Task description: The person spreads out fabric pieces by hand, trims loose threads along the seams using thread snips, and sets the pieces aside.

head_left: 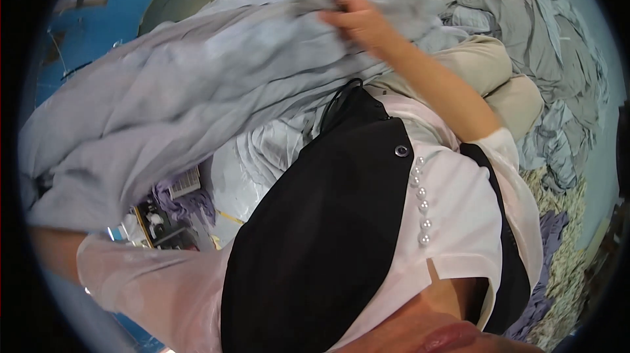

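Note:
A long sheet of grey-blue fabric [164,84] stretches across the view in soft folds, from the far left edge to the top middle. My right hand [359,25] is at the fabric's upper right end, fingers closed round a small dark object [336,0] whose kind is blurred. Whether it also grips the cloth there cannot be made out. At the lower left, my left forearm [56,251], in a sheer pale sleeve, reaches to the other end of the fabric. Cloth and the dark picture rim hide the fingers of that hand.
Heaps of grey fabric [545,31] lie at the upper right. A bunched white cloth [269,153] rests below the stretched sheet. Beside it are a purple cloth [187,202] and a dark tray [172,231] of small items. Patterned cloth [558,254] lies at the right.

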Demonstrator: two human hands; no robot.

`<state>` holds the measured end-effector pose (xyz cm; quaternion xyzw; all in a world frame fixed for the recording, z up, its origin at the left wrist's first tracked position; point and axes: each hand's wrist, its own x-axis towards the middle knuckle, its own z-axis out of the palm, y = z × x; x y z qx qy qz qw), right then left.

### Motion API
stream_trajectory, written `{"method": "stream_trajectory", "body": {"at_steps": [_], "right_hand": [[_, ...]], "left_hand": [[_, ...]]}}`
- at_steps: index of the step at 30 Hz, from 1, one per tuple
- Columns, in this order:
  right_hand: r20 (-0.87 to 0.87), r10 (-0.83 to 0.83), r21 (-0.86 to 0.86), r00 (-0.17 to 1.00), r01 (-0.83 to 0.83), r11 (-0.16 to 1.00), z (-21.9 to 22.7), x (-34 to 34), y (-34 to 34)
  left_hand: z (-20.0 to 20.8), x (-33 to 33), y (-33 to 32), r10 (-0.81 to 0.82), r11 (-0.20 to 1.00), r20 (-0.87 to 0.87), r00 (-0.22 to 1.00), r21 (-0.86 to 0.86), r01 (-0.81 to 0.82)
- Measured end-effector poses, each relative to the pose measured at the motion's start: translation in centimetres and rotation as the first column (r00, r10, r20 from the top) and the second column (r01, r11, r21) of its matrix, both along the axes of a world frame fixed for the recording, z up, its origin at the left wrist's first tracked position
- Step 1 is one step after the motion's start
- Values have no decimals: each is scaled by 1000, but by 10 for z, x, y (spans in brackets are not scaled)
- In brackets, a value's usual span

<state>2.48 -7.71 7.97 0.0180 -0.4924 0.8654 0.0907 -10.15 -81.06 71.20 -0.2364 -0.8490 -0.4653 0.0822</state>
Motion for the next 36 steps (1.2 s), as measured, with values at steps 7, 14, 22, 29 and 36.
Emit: {"method": "stream_trajectory", "body": {"at_steps": [7, 14, 22, 29, 36], "right_hand": [[-464, 562, 344, 685, -445, 827, 121, 20, -113], [280, -213, 191, 936, 163, 968, 18, 68, 31], [468, -774, 30, 428, 867, 497, -41, 269, 149], [484, -821, -33, 303, 944, 329, -57, 335, 146], [491, -848, 107, 202, 951, 289, -42, 313, 147]], "left_hand": [[-131, -87, -87, -11, 970, 77, 997, -240, 30], [-383, -312, 223, -27, 849, 73, 997, -525, 62], [-620, 10, 552, -180, 560, 213, 960, -780, 278], [-710, -119, 557, -209, 250, 331, 920, -892, 378], [-851, -111, 683, -359, 394, 409, 839, -748, 534]]}}
